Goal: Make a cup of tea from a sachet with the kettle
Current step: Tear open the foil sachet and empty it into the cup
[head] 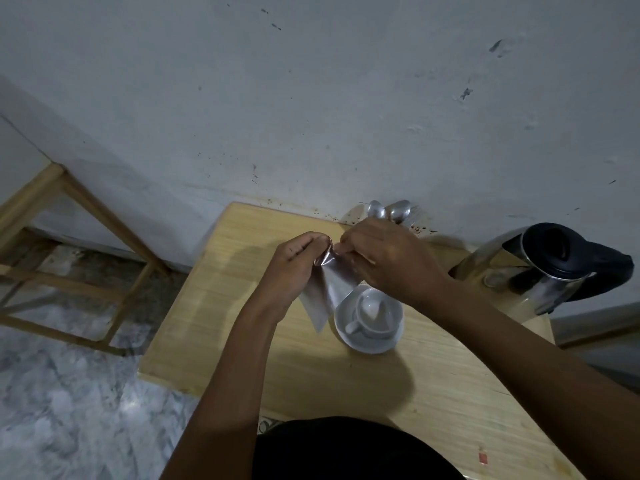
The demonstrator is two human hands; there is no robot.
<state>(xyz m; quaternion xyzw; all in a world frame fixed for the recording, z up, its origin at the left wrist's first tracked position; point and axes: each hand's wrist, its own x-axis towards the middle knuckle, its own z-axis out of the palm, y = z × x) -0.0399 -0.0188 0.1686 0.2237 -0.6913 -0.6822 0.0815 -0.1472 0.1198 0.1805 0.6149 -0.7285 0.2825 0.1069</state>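
Observation:
A silvery foil sachet (323,292) hangs above the wooden table (249,341), just left of a white cup (375,311) that stands on a white saucer (367,344). My left hand (289,268) pinches the sachet's top edge from the left. My right hand (388,258) pinches the same top edge from the right, close against the left fingers. A steel kettle (550,268) with a black lid and handle stands at the table's right side, near the wall.
Two metal spoons (388,211) stick up behind my right hand by the wall. A wooden frame (69,244) stands on the marbled floor to the left. A small red scrap (483,457) lies on the table's near right.

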